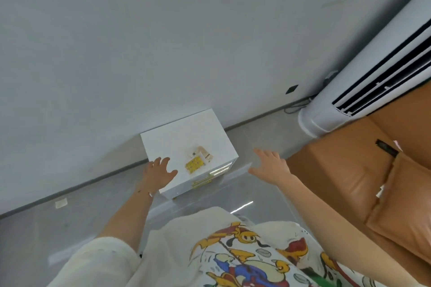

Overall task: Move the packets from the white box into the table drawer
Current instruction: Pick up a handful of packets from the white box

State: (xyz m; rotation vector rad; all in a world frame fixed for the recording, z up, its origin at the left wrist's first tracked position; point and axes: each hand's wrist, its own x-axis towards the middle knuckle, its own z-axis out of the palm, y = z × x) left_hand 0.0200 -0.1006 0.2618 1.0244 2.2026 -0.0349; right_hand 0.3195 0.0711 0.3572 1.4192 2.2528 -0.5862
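**Both hands open, packets on table top**

Left hand (158,173) spread flat, fingers straight, over the near left edge of the white table (177,137); holds nothing. Cannot tell if the palm touches the top. Right hand (270,164) open too, fingers splayed, in the air just right of the table, apart from it, empty.

Packets sit on the table top toward its near right corner: yellow packet (195,164) with a dot grid, lying flat, and pale packets (200,152) touching its far side, a loose pile, too blurred to count. Both between the two hands, closer to the left one.

Drawer front (217,171) is on the table's near right face, gold handle (202,181) below it. Cannot tell if the drawer is ajar.

Table stands on the grey floor (58,228) against the grey wall (163,42). Brown sofa (349,170) to the right, white standing air conditioner (349,81) far right. Cartoon-print shirt (233,251) at the near edge.
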